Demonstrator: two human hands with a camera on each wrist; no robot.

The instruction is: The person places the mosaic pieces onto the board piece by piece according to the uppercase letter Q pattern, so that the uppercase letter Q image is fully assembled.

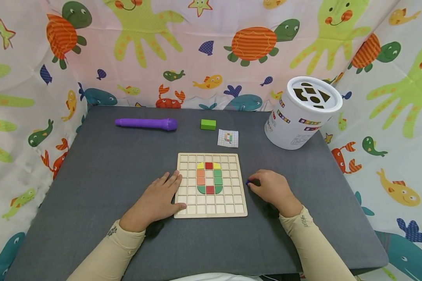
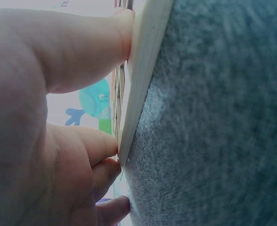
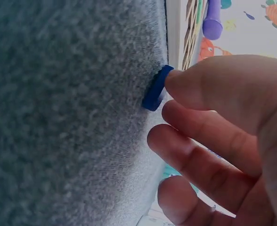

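Note:
A wooden grid board [image 1: 233,208] lies on the grey table. Several coloured tiles form a ring in it: yellow corners on top, a red tile [image 1: 209,166] between them, orange tiles [image 1: 200,176] left, green tiles [image 1: 218,177] right, and a lower red tile between rounded green ones. My left hand [image 1: 158,201] rests at the board's left side, thumb on its lower corner, fingers spread at the edge. Just off the right edge, my right hand [image 1: 274,191] pinches a small blue tile [image 3: 156,89] by thumb and index finger, close over the cloth; the other fingers are loosely bent.
Behind the board lie a purple stick [image 1: 145,124], a green block [image 1: 208,125] and a small pattern card [image 1: 228,138]. A white tub [image 1: 292,125] with shape-cut holes in its lid stands at the back right. Printed cloth [image 1: 211,39] hangs around the table.

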